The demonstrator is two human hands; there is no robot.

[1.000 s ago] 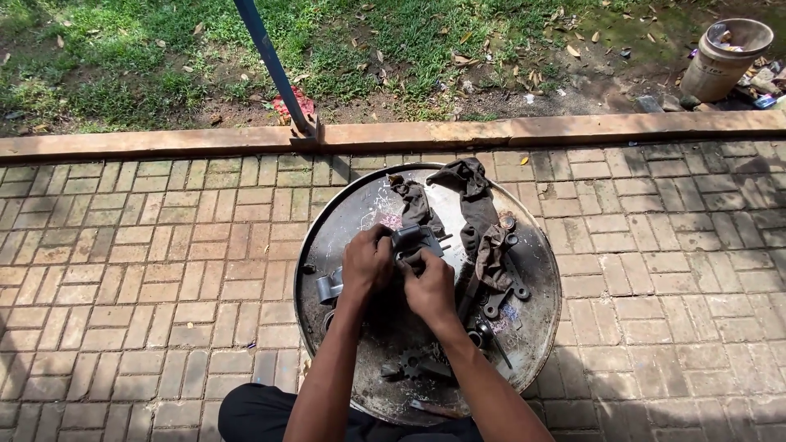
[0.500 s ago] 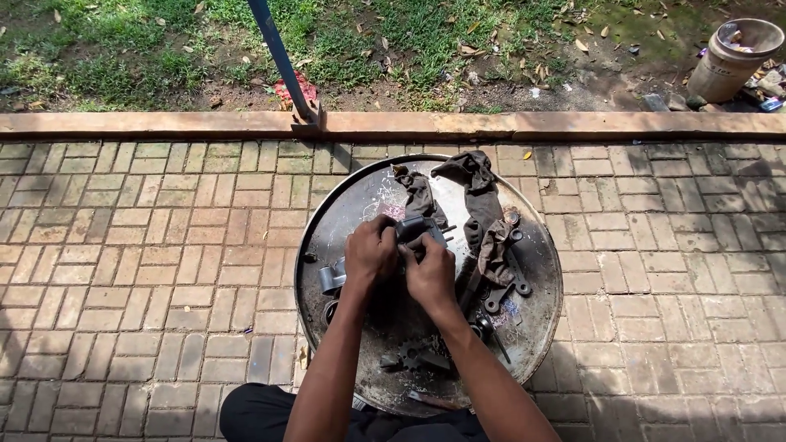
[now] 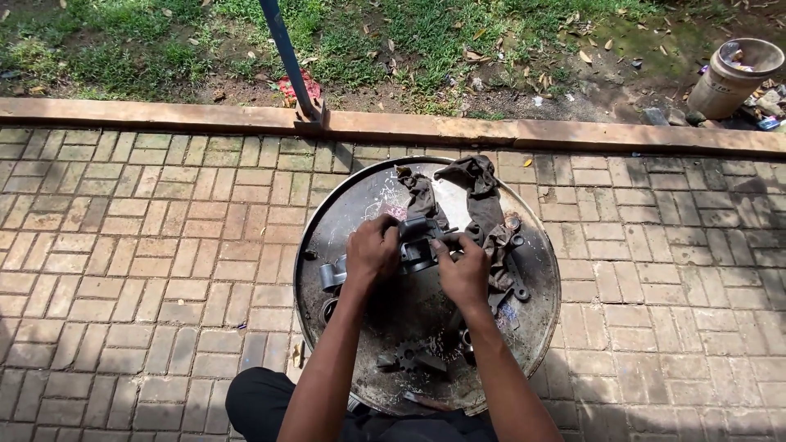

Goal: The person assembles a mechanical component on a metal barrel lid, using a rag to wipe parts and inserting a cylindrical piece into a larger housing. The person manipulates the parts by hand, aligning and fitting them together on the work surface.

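A big round metal tray [image 3: 327, 214] lies on the brick paving in front of me. Over its middle, my left hand [image 3: 372, 250] and my right hand [image 3: 464, 272] both grip a dark metal machine part [image 3: 418, 242] from either side. A dirty grey rag [image 3: 479, 196] is draped across the tray's far side. A short metal cylinder [image 3: 332, 274] lies just left of my left wrist. Wrenches [image 3: 517, 278] and small gears [image 3: 407, 357] are scattered on the tray's right and near parts.
A brick kerb [image 3: 573, 133] runs across the far side, with grass and dirt beyond. A blue metal pole [image 3: 286, 57] stands on the kerb. A tan bucket [image 3: 733, 78] with rubbish sits far right. My dark trousers [image 3: 262, 405] show at the bottom.
Both hands stay on the metal part and have shifted only slightly on it. The view has tilted a little.
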